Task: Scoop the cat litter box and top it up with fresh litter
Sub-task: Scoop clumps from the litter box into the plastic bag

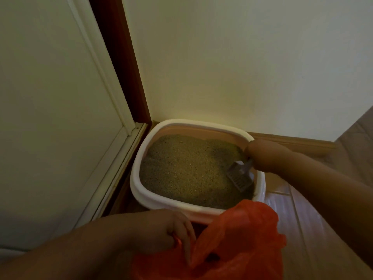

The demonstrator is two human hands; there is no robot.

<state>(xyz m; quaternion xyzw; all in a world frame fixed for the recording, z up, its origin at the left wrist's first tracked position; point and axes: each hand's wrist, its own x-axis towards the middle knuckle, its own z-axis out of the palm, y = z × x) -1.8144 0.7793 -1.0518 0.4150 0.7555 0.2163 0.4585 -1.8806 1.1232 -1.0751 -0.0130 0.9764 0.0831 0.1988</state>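
A white litter box (139, 190) with a pinkish inner wall stands on the floor in the room's corner, filled with tan litter (185, 170). My right hand (266, 154) is shut on the handle of a grey slotted scoop (239, 175), whose blade rests in the litter at the box's right side. Below the box's near rim, my left hand (173, 231) grips the edge of an orange plastic bag (238, 243) and holds it open. The bag covers the box's near right corner.
A white door (50, 118) with a dark red-brown frame (121, 63) stands close on the left of the box. A pale wall (242, 67) runs behind it, with a wooden skirting board (292, 141). Wood-look floor (298, 215) extends to the right.
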